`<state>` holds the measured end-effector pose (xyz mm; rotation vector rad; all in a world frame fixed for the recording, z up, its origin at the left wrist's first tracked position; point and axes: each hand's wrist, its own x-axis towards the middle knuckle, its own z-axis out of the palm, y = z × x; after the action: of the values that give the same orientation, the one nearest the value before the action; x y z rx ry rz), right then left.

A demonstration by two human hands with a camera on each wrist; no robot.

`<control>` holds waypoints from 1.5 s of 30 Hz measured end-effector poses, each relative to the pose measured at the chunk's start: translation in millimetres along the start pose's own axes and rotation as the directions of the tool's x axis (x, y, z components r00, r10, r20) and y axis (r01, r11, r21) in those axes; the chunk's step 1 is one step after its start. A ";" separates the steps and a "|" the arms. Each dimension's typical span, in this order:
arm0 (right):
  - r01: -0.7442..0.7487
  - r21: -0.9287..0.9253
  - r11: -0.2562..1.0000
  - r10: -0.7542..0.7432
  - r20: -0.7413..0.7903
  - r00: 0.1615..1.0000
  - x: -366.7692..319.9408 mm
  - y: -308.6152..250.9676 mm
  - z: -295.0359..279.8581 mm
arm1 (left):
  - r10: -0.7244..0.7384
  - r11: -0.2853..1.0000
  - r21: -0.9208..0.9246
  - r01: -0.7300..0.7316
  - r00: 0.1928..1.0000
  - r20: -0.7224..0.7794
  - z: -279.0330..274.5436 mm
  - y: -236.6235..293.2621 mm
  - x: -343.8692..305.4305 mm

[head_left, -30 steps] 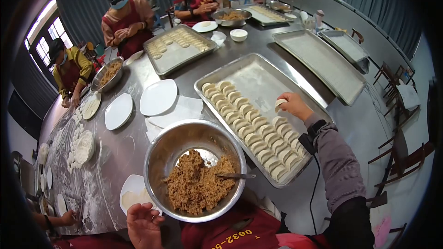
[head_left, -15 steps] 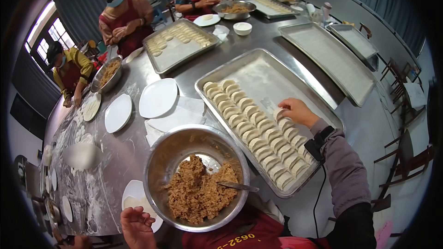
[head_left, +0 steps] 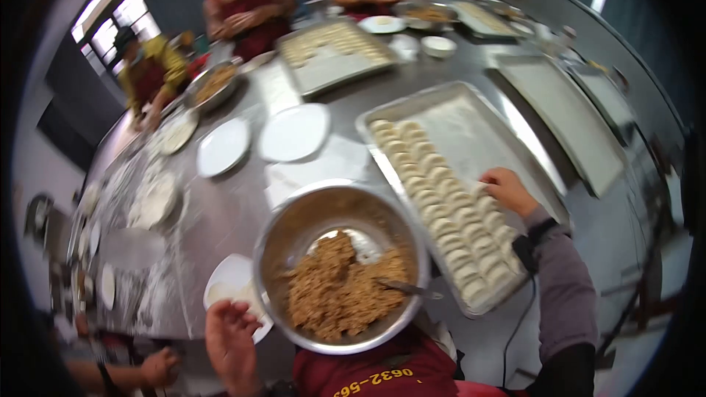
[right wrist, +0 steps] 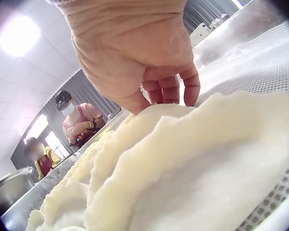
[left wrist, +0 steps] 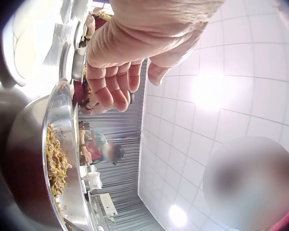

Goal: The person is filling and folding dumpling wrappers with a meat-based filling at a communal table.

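the right hand point(head_left: 507, 191) sits at the far end of the rows of dumplings point(head_left: 448, 220). its fingers curl down onto the last dumpling point(right wrist: 159, 115) and, as far as the close view lets me judge, pinch it. the rows lie on the tray point(head_left: 456, 114) under and behind that hand. the left hand point(head_left: 232, 345) hangs spread and loose, holding nothing, just beside the bowl point(head_left: 294, 213) of filling point(head_left: 338, 287), over the edge of a white plate point(head_left: 228, 276) on the surface point(head_left: 220, 213).
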<state>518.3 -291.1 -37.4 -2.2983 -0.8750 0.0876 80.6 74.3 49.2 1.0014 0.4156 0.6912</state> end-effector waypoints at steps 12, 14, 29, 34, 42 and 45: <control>-0.166 0.050 0.985 0.165 0.017 0.986 12.4 47.0 12.3 | -0.080 0.996 -0.032 0.079 0.996 -0.031 -23.3 5.7 -9.0; -0.283 0.108 0.953 0.278 0.061 0.959 7.6 32.4 10.9 | -0.075 0.997 -0.016 0.074 0.996 -0.046 -31.8 6.1 -11.5; -0.054 0.072 0.996 0.045 0.122 0.992 -23.8 -130.3 -63.0 | 0.121 0.993 0.037 -0.116 0.939 -0.323 -115.3 20.7 -20.3; 0.399 -0.126 0.908 -0.382 0.137 0.914 -76.4 -261.6 -31.4 | 0.126 0.991 0.086 -0.099 0.908 -0.400 -136.3 13.3 -21.8; 0.345 0.172 0.923 -0.334 -0.087 0.938 -123.0 -283.3 30.3 | 0.181 0.953 0.302 -0.005 0.811 -0.556 -174.3 4.0 -26.4; 0.273 0.230 0.934 -0.241 -0.157 0.958 -126.8 -274.0 43.8 | 0.181 0.953 0.304 -0.004 0.810 -0.557 -176.5 5.3 -24.6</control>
<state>252.3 -192.6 75.0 -1.9172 -1.0288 -0.0594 -46.7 169.0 -32.3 1.0785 1.0375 1.0536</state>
